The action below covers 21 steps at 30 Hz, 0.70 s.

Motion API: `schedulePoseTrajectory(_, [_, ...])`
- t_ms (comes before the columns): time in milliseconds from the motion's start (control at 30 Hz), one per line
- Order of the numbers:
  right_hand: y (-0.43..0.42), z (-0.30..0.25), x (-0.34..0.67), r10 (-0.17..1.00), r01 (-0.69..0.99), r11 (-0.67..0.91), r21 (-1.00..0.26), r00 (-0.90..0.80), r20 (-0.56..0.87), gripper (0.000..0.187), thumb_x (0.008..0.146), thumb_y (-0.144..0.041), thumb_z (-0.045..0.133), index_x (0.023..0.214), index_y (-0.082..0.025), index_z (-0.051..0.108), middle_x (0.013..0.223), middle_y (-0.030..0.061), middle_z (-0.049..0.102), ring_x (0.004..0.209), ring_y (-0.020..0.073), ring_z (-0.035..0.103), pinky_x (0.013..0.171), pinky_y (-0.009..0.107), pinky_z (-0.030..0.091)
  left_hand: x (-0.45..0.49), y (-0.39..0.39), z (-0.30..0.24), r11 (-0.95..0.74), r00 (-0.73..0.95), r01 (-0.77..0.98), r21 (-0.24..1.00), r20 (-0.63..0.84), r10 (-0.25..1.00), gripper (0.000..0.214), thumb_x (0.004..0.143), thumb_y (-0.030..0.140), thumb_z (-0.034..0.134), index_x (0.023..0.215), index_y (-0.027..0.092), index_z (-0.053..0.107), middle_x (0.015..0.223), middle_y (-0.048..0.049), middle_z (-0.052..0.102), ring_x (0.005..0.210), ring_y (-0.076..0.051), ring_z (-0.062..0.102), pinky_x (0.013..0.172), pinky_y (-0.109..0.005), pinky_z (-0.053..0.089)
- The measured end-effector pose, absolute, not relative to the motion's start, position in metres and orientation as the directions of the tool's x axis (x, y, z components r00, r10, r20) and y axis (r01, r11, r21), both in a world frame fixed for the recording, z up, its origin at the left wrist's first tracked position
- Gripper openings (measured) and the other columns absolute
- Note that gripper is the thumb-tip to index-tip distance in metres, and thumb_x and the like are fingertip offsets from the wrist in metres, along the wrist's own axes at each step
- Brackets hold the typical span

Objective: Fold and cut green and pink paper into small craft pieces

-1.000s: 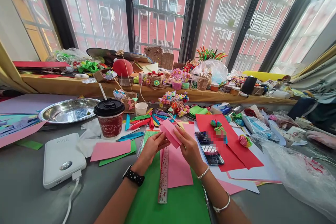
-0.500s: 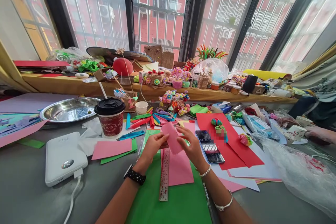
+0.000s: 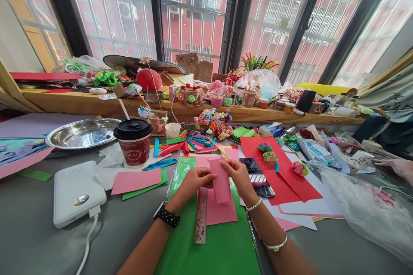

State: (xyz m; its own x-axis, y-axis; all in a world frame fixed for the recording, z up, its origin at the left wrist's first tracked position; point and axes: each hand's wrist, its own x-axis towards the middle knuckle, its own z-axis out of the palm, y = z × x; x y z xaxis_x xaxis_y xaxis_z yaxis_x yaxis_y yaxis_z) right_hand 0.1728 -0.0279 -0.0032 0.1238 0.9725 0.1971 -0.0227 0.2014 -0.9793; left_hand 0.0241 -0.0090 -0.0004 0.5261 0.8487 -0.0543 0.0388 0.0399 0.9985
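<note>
Both my hands hold one folded pink paper strip point(image 3: 221, 182) upright above the table. My left hand point(image 3: 194, 179) pinches its left edge near the top, and my right hand point(image 3: 239, 175) pinches its top right corner. Below the strip lie a larger pink sheet point(image 3: 222, 211), a clear ruler point(image 3: 201, 215) and a green sheet point(image 3: 209, 245). A black phone point(image 3: 261, 180) rests just right of my right hand on red paper point(image 3: 284, 172).
A lidded coffee cup point(image 3: 134, 142) with a straw, a steel dish point(image 3: 80, 133) and a white power bank point(image 3: 77, 191) stand to the left. Coloured paper strips point(image 3: 180, 146) and paper flowers point(image 3: 216, 122) lie behind. Plastic bags point(image 3: 364, 210) are at right, where another person's hand point(image 3: 393, 165) rests.
The pink strip has turned from tilted to upright and come down closer to the table. Both hands moved with it, a little toward me.
</note>
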Motion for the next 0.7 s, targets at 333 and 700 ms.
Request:
schedulePoseTrajectory(333, [-0.0258, -0.0071, 0.1729, 0.969, -0.004, 0.204, -0.979, 0.141, 0.201, 0.029, 0.064, -0.04, 0.058, 0.056, -0.013, 0.051, 0.051, -0.0048, 0.039, 0.048, 0.0056, 0.03, 0.044, 0.019, 0.024, 0.0246, -0.0097, 0.0004, 0.044, 0.508, 0.059, 0.997, -0.068, 0.859, 0.03, 0.056, 0.041, 0.063, 0.061, 0.012, 0.057, 0.056, 0.0016, 0.057, 0.057, -0.012, 0.057, 0.06, -0.025, 0.049])
schedulePoseTrajectory(700, [-0.0257, -0.0064, 0.1735, 0.996, 0.068, 0.066, -0.996, 0.058, 0.07, 0.032, 0.056, -0.042, 0.064, 0.06, -0.012, 0.055, 0.051, -0.0044, 0.042, 0.048, 0.0059, 0.036, 0.045, 0.019, 0.029, 0.0208, -0.0059, 0.0024, 0.123, 0.367, -0.042, 0.991, -0.099, 0.925, 0.027, 0.056, 0.035, 0.066, 0.068, 0.011, 0.063, 0.062, -0.001, 0.064, 0.058, -0.013, 0.059, 0.063, -0.026, 0.049])
